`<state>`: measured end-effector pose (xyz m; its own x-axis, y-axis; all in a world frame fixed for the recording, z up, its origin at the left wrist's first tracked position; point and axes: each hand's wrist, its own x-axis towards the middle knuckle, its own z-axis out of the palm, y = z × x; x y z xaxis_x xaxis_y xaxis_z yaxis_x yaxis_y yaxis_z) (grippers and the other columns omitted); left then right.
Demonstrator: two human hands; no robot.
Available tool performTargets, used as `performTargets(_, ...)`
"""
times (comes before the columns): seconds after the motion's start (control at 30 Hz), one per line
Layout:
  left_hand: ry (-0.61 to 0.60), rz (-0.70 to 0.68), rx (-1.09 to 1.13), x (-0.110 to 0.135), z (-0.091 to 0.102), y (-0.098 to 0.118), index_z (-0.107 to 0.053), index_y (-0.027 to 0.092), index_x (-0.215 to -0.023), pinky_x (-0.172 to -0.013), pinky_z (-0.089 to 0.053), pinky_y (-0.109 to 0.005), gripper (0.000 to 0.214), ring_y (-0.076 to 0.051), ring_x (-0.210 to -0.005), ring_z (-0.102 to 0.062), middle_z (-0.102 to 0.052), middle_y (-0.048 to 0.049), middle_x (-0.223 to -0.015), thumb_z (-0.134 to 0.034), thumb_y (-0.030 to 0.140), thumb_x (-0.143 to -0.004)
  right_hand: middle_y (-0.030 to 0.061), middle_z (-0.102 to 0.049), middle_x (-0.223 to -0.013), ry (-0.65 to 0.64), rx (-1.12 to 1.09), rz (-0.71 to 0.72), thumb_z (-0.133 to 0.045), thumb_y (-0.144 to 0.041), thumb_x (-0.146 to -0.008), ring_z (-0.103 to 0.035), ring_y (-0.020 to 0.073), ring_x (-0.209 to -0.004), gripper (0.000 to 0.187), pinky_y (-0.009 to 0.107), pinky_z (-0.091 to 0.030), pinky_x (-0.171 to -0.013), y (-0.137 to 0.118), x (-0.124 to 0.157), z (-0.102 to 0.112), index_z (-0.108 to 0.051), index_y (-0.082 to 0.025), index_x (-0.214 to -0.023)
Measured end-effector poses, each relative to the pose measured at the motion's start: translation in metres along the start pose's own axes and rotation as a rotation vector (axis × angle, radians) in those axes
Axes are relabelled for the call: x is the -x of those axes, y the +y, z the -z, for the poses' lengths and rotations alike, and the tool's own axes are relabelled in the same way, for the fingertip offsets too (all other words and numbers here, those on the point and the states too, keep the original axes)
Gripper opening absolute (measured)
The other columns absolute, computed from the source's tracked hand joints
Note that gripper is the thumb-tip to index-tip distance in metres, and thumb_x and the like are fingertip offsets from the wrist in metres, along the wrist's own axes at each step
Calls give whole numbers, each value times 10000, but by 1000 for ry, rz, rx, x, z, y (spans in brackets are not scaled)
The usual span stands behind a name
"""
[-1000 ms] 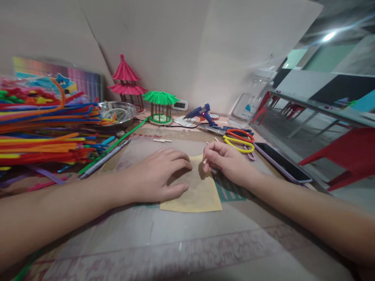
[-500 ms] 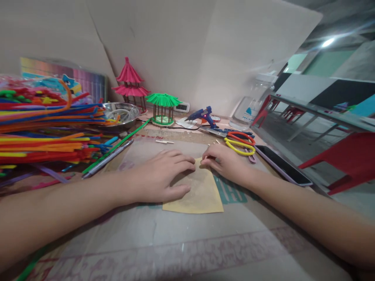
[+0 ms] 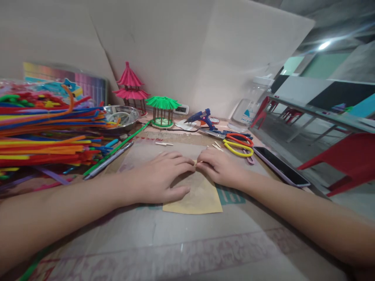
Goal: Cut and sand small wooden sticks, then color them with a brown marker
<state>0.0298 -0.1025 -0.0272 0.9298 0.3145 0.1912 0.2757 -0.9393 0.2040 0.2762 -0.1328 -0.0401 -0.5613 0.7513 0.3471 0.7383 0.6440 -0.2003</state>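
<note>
Broadly, a pale upright panel point(image 3: 249, 50) fills the back, its top cut off by the frame. Before it spreads the work table point(image 3: 181, 257), its near edge out of sight. A heap of coloured pipe cleaners point(image 3: 43, 117) runs off the left side, partly covering a marker case point(image 3: 90, 86) behind; at the right side a red chair point(image 3: 351, 160) is cut off too.

Both forearms leave the frame. The person's left hand point(image 3: 165, 177) lies palm down on a yellow sheet point(image 3: 196, 201), fingers loosely spread, thumb well apart. The right hand point(image 3: 219, 166) is narrowed, thumb and finger pinched at the sheet's far end. The sheet lies flat between and under the hands, which hide its left side and most of its far end.

A clear bottle point(image 3: 244, 111) stands at the back, its outline blurred, and a dark-screened phone point(image 3: 281, 166) lies near the right wrist. Beyond the right hand, scissors point(image 3: 238, 152) with a yellow handle overlap other tools, so their blades are hard to trace.

Smallest, a pale piece point(image 3: 199, 162) shows in the right hand's pinch, mostly covered; its full length cannot be told.
</note>
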Motion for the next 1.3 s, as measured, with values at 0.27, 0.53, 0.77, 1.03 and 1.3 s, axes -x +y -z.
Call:
performTargets(0.27, 4, 6, 6, 1, -1, -1, -620, 169, -1320, -1095, -402, -498, 478, -322, -1260, -545, -628, -122, -1366, -591, 429, -920, 77, -732, -886, 207, -72, -35, -493, -242, -1016, -641, 207, -830, 233, 337, -470, -760, 5, 4, -1, -719, -189, -1038)
performTargets(0.53, 14, 2, 23, 1, -1, -2, -621, 168, -1322, -1095, -404, -499, 475, -322, -1262, -543, -633, -120, -1359, -591, 422, -923, 47, -686, -803, 251, -153, -162, -564, -232, -940, -613, 186, -737, 97, 307, -467, -686, -2, 3, -1, -621, -195, -870)
performTargets(0.77, 6, 9, 24, 3, 0, -1, -625, 171, -1315, -1099, -402, -499, 465, -320, -1258, -548, -635, -123, -1354, -586, 430, -930, 34, -625, -752, 240, -54, -131, -577, -208, -885, -556, 179, -699, 91, 300, -417, -651, -2, 6, 3, -546, -201, -800)
performTargets(1.03, -13, 9, 17, 1, 1, -1, -620, 173, -1311, -1099, -401, -496, 458, -319, -1269, -538, -622, -125, -1372, -567, 432, -936, 52, -687, -815, 133, -148, -163, -631, -218, -925, -593, 184, -767, 92, 305, -443, -713, 0, 0, -6, -643, -176, -843)
performTargets(1.3, -13, 12, 13, 2, 0, -1, -607, 164, -1326, -1116, -393, -498, 476, -314, -1284, -525, -613, -123, -1388, -568, 436, -939, 76, -672, -880, 124, -31, -94, -472, -201, -1012, -591, 215, -858, 197, 348, -439, -795, 12, 3, -5, -635, -186, -903)
